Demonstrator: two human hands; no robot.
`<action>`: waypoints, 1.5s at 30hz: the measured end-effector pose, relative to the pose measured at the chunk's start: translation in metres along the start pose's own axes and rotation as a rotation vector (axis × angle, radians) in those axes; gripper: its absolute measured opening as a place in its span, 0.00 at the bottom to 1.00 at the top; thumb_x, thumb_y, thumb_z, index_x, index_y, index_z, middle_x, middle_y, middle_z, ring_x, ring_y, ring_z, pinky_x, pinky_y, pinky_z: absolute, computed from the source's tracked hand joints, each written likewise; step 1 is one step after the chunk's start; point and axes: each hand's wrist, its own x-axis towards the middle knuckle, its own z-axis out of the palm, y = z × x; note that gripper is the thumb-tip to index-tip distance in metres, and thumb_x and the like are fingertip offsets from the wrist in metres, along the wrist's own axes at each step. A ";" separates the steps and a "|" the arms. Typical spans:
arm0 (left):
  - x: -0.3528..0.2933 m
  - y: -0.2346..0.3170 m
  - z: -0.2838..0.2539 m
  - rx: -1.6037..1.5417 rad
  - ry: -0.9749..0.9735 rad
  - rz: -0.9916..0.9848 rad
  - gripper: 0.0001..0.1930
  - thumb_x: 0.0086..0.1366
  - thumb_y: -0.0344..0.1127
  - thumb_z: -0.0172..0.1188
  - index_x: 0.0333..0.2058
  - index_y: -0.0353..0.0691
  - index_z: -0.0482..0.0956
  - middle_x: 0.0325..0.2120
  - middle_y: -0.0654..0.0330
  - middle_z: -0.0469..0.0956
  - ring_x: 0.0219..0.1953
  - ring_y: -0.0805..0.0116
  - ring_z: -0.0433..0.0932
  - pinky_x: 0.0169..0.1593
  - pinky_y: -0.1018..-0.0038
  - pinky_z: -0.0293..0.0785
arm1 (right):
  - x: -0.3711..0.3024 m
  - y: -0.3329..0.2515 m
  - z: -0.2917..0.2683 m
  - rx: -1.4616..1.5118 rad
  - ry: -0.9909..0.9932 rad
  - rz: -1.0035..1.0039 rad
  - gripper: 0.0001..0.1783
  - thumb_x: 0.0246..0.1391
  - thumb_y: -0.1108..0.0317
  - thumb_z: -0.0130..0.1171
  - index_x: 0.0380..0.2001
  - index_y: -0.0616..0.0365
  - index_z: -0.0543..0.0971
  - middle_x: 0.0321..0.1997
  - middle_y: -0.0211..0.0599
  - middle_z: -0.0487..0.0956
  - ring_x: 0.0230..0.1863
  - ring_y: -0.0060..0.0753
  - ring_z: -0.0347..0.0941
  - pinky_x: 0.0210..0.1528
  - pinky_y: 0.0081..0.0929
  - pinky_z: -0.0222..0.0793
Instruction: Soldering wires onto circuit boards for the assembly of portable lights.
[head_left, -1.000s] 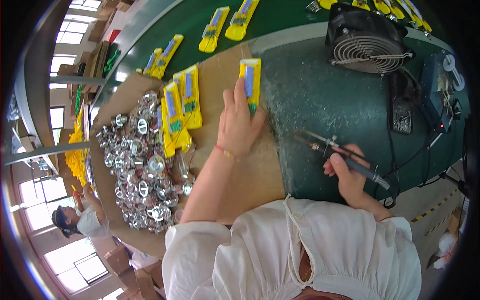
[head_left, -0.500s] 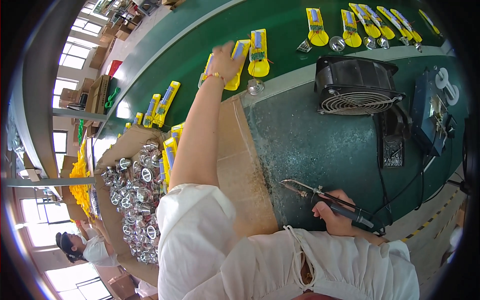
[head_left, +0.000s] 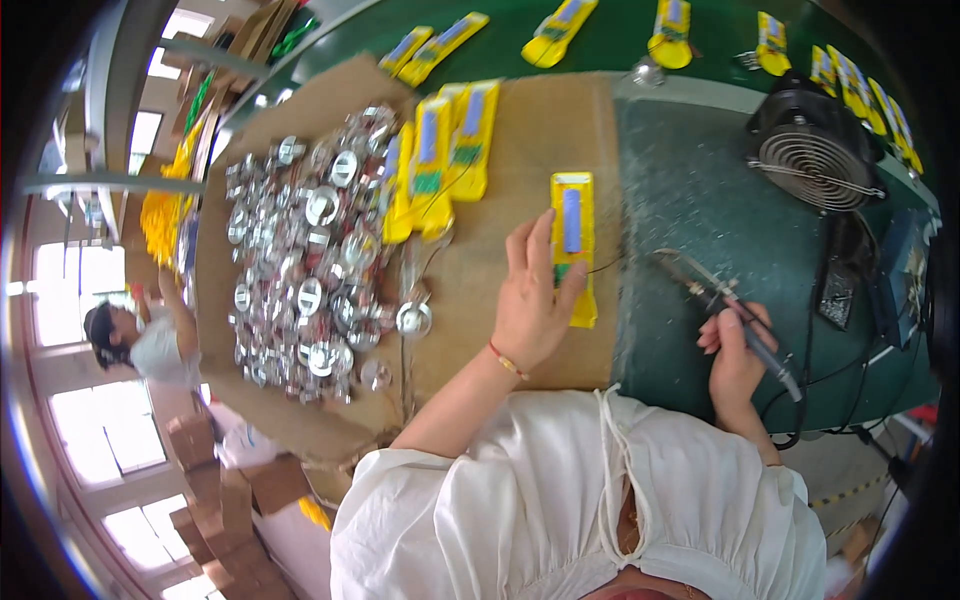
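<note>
A yellow plastic casing (head_left: 586,300) with a blue battery cell and a small green circuit board lies upright in front of me on the cardboard sheet (head_left: 520,130). My left hand (head_left: 535,305) grips its left side and lower part, thumb over the board, and a dark wire sticks out to the right. In my right hand (head_left: 738,352) is a soldering iron (head_left: 760,345) with a thin metal feed tube along it, its tip pointing up and left, apart from the casing. Several more yellow casings (head_left: 430,150) lie beside a pile of shiny reflector cups (head_left: 310,270).
A black fan (head_left: 820,160) with a round wire guard stands at the right, near a blue box-shaped unit (head_left: 905,260) and cables. Along the far green belt (head_left: 620,40) lie more yellow casings. Another person (head_left: 150,335) works at the far left.
My left hand has come back from the far belt and now holds a yellow casing on the cardboard. The view has swung left; the soldering iron stays in my right hand.
</note>
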 end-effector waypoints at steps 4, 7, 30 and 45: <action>-0.043 -0.021 -0.047 0.277 0.204 0.203 0.26 0.48 0.34 0.61 0.46 0.38 0.62 0.43 0.49 0.64 0.34 0.60 0.72 0.37 0.70 0.70 | 0.000 0.005 0.003 0.027 0.004 -0.085 0.10 0.51 0.67 0.51 0.32 0.64 0.70 0.18 0.35 0.72 0.16 0.19 0.65 0.17 0.13 0.60; -0.047 -0.050 -0.093 0.475 0.312 0.068 0.16 0.46 0.33 0.62 0.35 0.39 0.70 0.31 0.57 0.71 0.30 0.60 0.72 0.34 0.70 0.70 | -0.005 0.005 0.001 0.006 -0.001 -0.098 0.11 0.51 0.66 0.51 0.33 0.64 0.70 0.18 0.35 0.72 0.16 0.19 0.65 0.17 0.13 0.60; -0.038 -0.024 -0.012 -0.196 0.104 -0.057 0.06 0.51 0.30 0.58 0.19 0.35 0.74 0.17 0.58 0.70 0.17 0.66 0.69 0.22 0.74 0.65 | -0.032 -0.018 0.043 -0.017 -0.319 -0.040 0.08 0.47 0.74 0.56 0.29 0.65 0.70 0.23 0.38 0.75 0.22 0.20 0.71 0.23 0.16 0.69; -0.028 -0.020 -0.009 -0.162 0.031 -0.119 0.08 0.50 0.31 0.59 0.17 0.35 0.73 0.16 0.57 0.69 0.17 0.64 0.70 0.21 0.72 0.65 | -0.025 -0.021 0.057 0.001 -0.312 0.011 0.08 0.47 0.73 0.57 0.29 0.65 0.70 0.23 0.36 0.74 0.22 0.19 0.71 0.22 0.16 0.70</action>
